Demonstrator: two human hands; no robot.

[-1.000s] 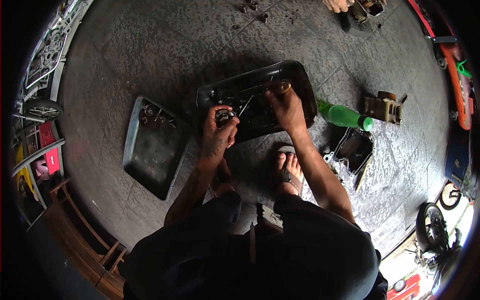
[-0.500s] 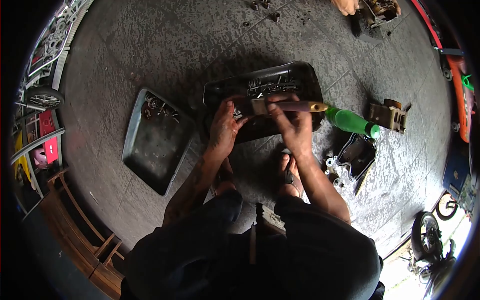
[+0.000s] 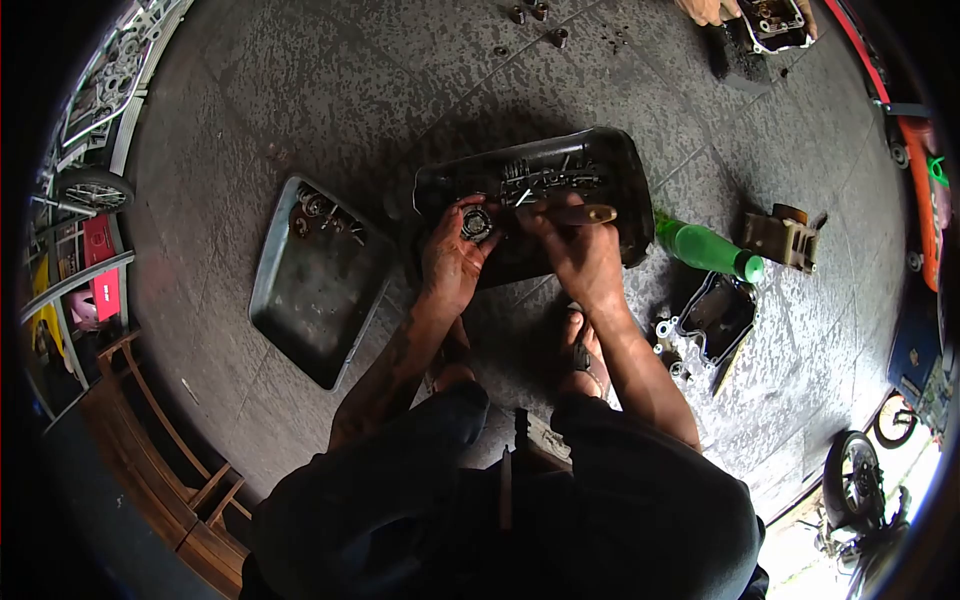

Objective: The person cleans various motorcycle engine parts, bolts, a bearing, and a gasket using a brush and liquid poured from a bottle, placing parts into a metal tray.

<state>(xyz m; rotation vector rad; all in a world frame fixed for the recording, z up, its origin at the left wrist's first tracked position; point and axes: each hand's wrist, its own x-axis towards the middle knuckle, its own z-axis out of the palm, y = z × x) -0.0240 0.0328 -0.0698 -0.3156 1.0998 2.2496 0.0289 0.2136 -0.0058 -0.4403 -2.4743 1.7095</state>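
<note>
My left hand (image 3: 450, 268) grips a round metal part that looks like a bearing (image 3: 477, 224), its ringed face turned up. In my right hand (image 3: 590, 262) is a paintbrush (image 3: 592, 214), held by its wooden handle, which points right. The bristle end is dark and hard to make out against the shadow. Both hands are over the near part of a black tray (image 3: 642, 175). Along the tray's far side lie metal parts (image 3: 550, 182), among them a spring and shafts.
To the left, a grey tray (image 3: 320, 310) holds a few metal parts. A green bottle (image 3: 705, 246) lies right of the black tray, near an engine cover (image 3: 718, 318) and a cylinder block (image 3: 780, 238). At the top right a co-worker's hand (image 3: 703, 10) touches an engine case (image 3: 775, 28).
The brush has moved back to the right, off the bearing, and the bearing's face now shows in my left hand. The co-worker's engine case has turned.
</note>
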